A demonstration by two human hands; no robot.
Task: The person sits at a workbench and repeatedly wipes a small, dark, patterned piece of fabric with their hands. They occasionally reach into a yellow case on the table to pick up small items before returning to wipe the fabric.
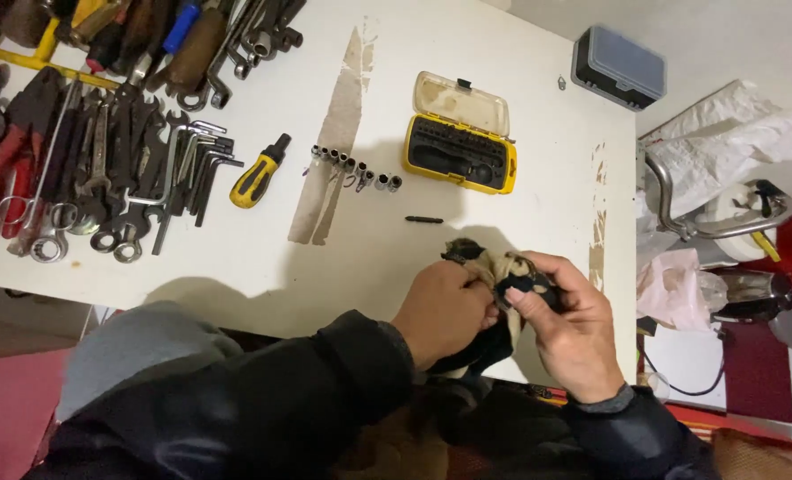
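Grimy cloth (489,267) is gripped by both hands (502,307) at the white table (262,258)'s near edge, bare tabletop beside them.

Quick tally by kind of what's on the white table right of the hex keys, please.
Stubby yellow-and-black screwdriver: 1
Row of small sockets: 1
Open yellow bit case: 1
Loose dark bit: 1
Closed grey box: 1
Total: 5
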